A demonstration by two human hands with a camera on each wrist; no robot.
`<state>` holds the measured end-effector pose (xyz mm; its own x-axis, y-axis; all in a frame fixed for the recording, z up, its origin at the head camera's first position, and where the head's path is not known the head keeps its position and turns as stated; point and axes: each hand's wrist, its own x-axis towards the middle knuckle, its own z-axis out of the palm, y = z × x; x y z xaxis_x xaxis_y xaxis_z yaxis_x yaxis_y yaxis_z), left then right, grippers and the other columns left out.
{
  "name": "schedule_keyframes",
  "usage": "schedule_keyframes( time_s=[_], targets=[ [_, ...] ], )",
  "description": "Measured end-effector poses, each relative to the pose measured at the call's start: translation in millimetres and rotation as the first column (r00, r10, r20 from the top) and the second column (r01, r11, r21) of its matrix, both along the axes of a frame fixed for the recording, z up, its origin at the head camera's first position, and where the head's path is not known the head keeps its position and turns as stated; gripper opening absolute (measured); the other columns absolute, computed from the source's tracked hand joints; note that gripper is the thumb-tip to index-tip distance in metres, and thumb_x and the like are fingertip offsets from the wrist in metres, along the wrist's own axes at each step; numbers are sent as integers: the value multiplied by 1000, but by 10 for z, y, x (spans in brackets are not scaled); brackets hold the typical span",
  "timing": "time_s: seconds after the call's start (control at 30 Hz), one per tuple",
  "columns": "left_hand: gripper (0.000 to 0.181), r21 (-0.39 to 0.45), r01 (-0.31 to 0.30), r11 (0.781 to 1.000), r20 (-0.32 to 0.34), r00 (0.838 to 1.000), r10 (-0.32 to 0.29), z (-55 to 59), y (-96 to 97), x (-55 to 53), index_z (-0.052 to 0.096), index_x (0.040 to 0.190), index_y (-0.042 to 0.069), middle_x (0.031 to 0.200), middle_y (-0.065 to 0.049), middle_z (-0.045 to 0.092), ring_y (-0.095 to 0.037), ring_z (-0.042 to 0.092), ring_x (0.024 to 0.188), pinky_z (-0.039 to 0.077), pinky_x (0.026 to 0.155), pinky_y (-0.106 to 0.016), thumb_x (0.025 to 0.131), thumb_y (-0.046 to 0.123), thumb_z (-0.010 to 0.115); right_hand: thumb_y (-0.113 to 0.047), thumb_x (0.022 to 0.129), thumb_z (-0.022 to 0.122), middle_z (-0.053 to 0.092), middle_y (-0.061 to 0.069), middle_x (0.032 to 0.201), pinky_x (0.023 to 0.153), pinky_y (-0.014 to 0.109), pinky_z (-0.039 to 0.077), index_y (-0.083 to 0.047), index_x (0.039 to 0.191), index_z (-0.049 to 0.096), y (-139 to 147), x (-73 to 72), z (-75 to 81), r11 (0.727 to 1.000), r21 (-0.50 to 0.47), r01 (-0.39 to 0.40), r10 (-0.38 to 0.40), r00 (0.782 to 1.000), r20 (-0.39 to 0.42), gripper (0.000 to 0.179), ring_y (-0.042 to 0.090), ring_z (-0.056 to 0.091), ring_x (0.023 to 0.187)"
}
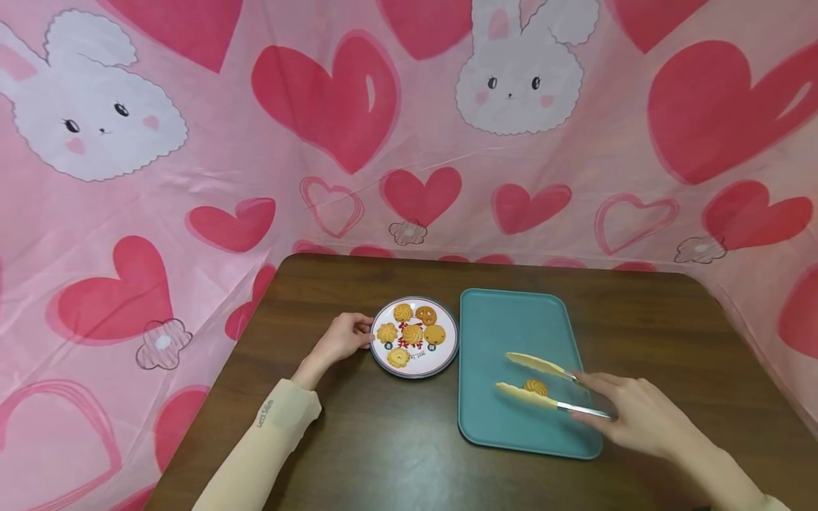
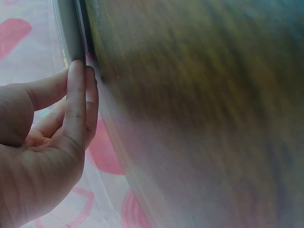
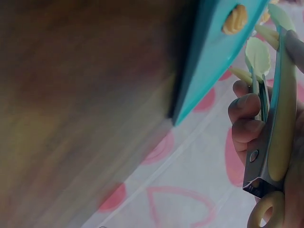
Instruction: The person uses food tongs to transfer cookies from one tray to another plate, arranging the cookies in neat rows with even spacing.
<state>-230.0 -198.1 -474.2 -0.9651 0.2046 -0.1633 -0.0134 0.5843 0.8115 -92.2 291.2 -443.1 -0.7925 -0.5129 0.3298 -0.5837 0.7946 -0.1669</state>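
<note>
My left hand (image 1: 343, 337) pinches the left rim of a round white plate (image 1: 441, 358) with a dark edge and red lettering. Several cookies lie on it, among them a pretzel-shaped cookie (image 1: 426, 316) and a smooth round cookie (image 1: 434, 335). My right hand (image 1: 639, 414) grips a pair of tongs (image 1: 584, 410) with cream tips and metal arms. The tong tips are spread above a green tray (image 1: 505, 319), one on either side of a swirled cookie (image 1: 535, 387). In the right wrist view that cookie (image 3: 235, 19) sits apart from the tongs.
Plate and tray stand side by side on a dark brown wooden table (image 1: 364, 440), a narrow gap between them. A pink cloth (image 1: 441, 149) printed with hearts and rabbits hangs behind and at both sides of the table.
</note>
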Motion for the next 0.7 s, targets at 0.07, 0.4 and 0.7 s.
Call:
schedule_keyframes(
  time_s=[0.07, 0.4, 0.7],
  targets=[
    [35, 0, 1, 1000, 1, 1000, -1, -1, -1, 0, 64, 123, -9, 96, -14, 64, -18, 63, 80, 59, 69, -29, 90, -2, 70, -47, 70, 88, 74, 3, 103, 63, 38, 58, -8, 116, 74, 34, 30, -27, 1000, -3, 11, -11, 1000, -5, 61, 16, 71, 80],
    [35, -6, 8, 1000, -4, 1000, -8, 19, -5, 9, 63, 123, -10, 95, -14, 65, -17, 63, 79, 60, 69, -30, 90, -3, 70, -48, 70, 88, 74, 3, 103, 62, 39, 58, -7, 115, 74, 157, 157, -116, 998, 17, 67, -67, 998, 8, 63, 16, 71, 80],
    [35, -12, 0, 1000, 7, 1000, 0, 29, -1, 17, 64, 123, -8, 95, -14, 64, -17, 63, 78, 60, 69, -30, 90, -2, 70, -49, 72, 86, 74, 5, 103, 62, 39, 58, -8, 117, 73, 244, 260, -172, 992, 36, 117, -119, 992, 49, 63, 18, 71, 79]
  ],
)
